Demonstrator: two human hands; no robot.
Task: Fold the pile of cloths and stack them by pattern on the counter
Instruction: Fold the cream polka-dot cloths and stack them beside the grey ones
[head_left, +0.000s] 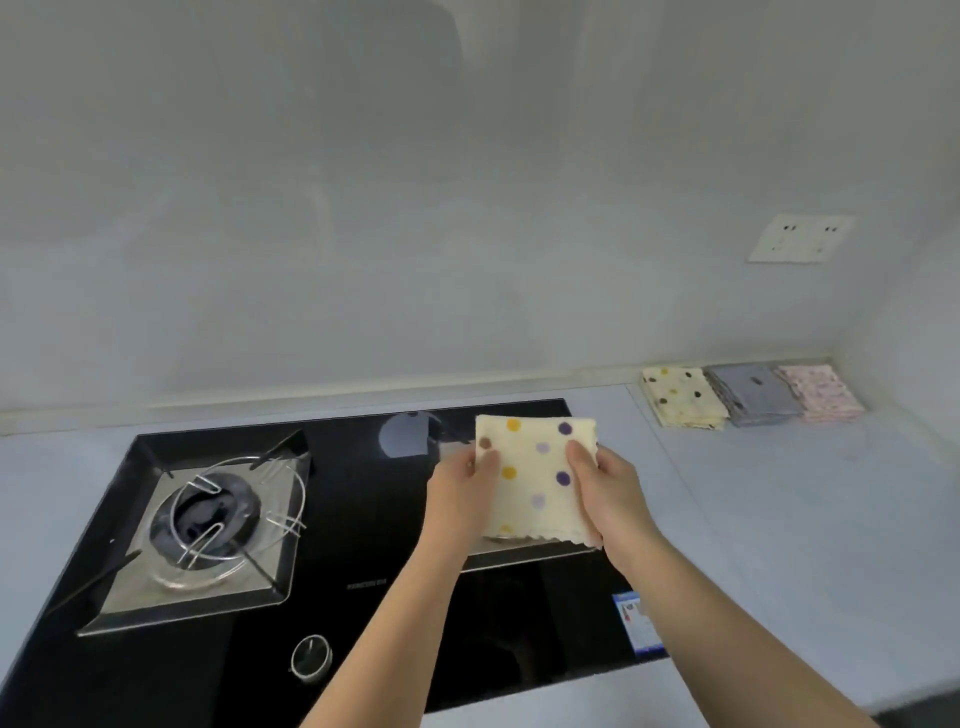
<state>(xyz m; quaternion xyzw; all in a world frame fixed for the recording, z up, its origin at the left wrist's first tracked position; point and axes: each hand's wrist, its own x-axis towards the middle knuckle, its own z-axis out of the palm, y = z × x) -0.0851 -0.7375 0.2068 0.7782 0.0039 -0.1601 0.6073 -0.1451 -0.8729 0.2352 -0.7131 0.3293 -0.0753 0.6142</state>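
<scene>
Both hands, left hand (464, 480) and right hand (605, 488), are gripping the folded dotted cloth (535, 480); three stacks (750, 396) are already sitting at two o'clock, seemingly near completion.

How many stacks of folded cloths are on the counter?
3, side by side at the back right: dotted cream stack, grey stack, pink stack. How many cloths each holds is unclear.

A hob (363, 519) is set into the counter (779, 519), with its burner (213, 514) on the left and a knob (311, 657) at the front. Above the hob's right half, a cloth (537, 478) is held between the left grip (460, 491) and the right grip (608, 493), one at each side edge. At the counter's back right, along the wall, the left stack (683, 397), middle stack (753, 394) and right stack (821, 392) lie in a row, below a socket (800, 238).
</scene>
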